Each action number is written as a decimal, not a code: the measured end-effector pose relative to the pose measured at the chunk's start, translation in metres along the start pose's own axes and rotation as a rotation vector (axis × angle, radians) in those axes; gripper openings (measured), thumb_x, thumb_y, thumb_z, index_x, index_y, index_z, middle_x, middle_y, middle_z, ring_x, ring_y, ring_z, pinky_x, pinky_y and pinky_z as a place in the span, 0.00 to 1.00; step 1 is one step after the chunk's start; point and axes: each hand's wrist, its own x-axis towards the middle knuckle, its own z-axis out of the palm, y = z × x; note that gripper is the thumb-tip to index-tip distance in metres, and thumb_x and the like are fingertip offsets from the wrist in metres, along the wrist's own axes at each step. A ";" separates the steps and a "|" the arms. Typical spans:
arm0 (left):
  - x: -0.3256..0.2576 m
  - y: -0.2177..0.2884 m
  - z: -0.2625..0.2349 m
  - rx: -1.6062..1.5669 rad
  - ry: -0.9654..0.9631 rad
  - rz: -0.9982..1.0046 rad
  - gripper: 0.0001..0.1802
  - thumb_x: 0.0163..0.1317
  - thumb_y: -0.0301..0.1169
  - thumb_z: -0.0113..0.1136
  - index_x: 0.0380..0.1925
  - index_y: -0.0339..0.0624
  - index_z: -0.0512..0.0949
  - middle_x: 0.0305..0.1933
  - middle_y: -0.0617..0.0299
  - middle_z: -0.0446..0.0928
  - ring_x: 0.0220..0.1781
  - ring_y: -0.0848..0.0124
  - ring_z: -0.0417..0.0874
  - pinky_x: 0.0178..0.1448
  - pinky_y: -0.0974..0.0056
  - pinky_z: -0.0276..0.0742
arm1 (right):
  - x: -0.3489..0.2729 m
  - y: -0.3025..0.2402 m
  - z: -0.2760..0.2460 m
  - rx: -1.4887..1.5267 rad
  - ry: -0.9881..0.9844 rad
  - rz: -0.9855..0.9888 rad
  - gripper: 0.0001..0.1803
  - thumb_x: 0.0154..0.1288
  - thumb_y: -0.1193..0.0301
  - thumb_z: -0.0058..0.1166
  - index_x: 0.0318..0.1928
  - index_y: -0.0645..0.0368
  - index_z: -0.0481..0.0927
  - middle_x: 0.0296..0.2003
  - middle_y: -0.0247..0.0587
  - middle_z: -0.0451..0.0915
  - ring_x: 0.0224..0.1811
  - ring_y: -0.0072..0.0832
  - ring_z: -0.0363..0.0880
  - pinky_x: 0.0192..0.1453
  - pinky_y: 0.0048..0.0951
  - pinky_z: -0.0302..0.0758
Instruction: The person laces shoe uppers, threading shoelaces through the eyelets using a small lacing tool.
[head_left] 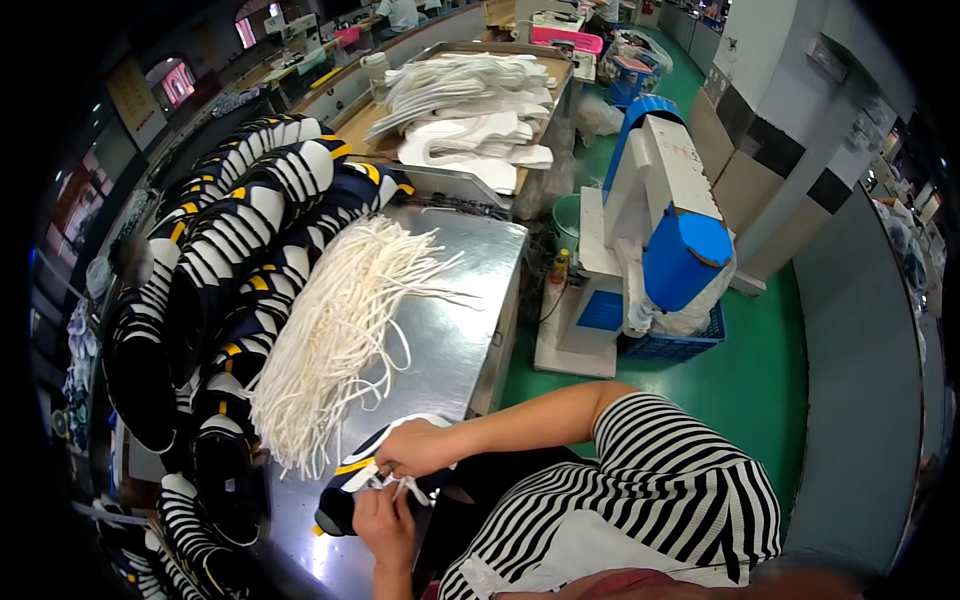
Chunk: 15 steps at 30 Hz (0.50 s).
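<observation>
Both my hands work on one navy shoe upper (pixel 345 500) with white and yellow trim, lying at the near edge of the metal table (pixel 480 290). My right hand (pixel 415 447) reaches in from the striped sleeve and pinches a white lace (pixel 392 484) at the upper's top. From below, my left hand (pixel 385 525) grips the same upper and lace. A thick bundle of loose white laces (pixel 335 330) lies just beyond my hands.
Many navy uppers with white stripes (pixel 235 230) are stacked in rows along the table's left. A wooden tray of white fabric pieces (pixel 465 110) stands at the back. A blue and white machine (pixel 660 220) and a blue crate (pixel 680 345) stand on the green floor to the right.
</observation>
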 end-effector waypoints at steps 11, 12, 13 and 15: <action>-0.029 0.002 -0.009 -0.042 -0.071 -0.057 0.06 0.50 0.22 0.64 0.29 0.36 0.77 0.26 0.51 0.71 0.29 0.52 0.74 0.33 0.53 0.68 | 0.034 -0.018 -0.036 0.925 0.402 -0.176 0.16 0.66 0.63 0.59 0.45 0.64 0.82 0.37 0.36 0.84 0.40 0.20 0.79 0.47 0.27 0.75; -0.040 0.002 -0.009 0.011 -0.097 -0.071 0.06 0.53 0.27 0.64 0.30 0.39 0.78 0.25 0.52 0.71 0.29 0.52 0.74 0.32 0.52 0.68 | 0.024 -0.036 -0.076 1.001 0.550 -0.114 0.15 0.66 0.64 0.59 0.47 0.62 0.82 0.41 0.37 0.84 0.44 0.21 0.80 0.51 0.26 0.74; -0.050 0.000 -0.008 0.011 -0.110 -0.065 0.05 0.54 0.27 0.63 0.29 0.39 0.77 0.25 0.52 0.71 0.29 0.52 0.74 0.31 0.52 0.67 | 0.017 -0.033 -0.093 1.112 0.695 -0.322 0.14 0.65 0.72 0.59 0.49 0.61 0.82 0.44 0.38 0.84 0.48 0.23 0.81 0.55 0.25 0.76; -0.039 0.008 -0.010 0.010 -0.067 -0.018 0.06 0.56 0.28 0.64 0.27 0.38 0.76 0.27 0.51 0.71 0.30 0.52 0.74 0.31 0.51 0.68 | -0.010 -0.036 -0.093 0.719 0.688 -0.271 0.11 0.63 0.73 0.59 0.46 0.63 0.83 0.42 0.37 0.84 0.44 0.22 0.81 0.51 0.23 0.77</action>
